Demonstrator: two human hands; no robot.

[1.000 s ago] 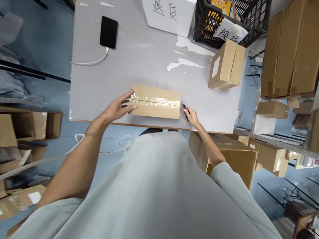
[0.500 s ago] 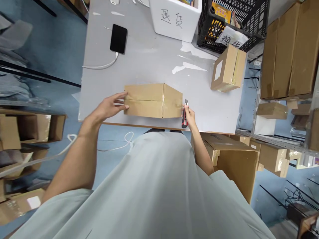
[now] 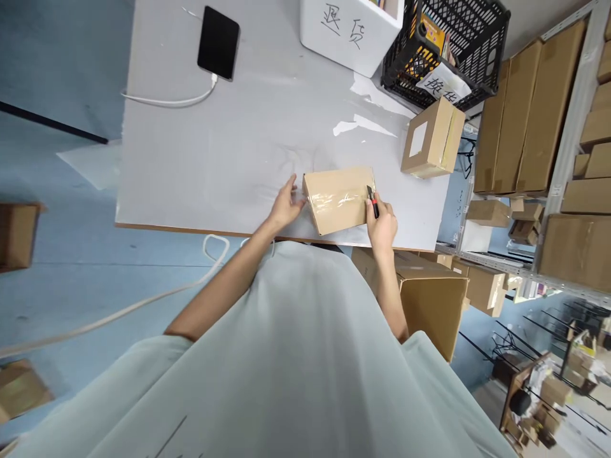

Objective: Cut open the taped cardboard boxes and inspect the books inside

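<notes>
A taped cardboard box (image 3: 340,200) is lying near the front edge of the white worktop (image 3: 214,159), just right of centre frame. The left hand (image 3: 285,207) is bracing its left end, fingers spread, while the right hand (image 3: 382,222) is gripping a red utility knife (image 3: 373,201) against its right edge. With the hands this close, a slipping blade could nick fingers or contents. A smaller labelled box (image 3: 432,137) is sitting at upper right.

A warehouse packing area: stacked cartons (image 3: 525,108) on metal shelving (image 3: 568,121) beside a white packing table (image 3: 200,159)
</notes>
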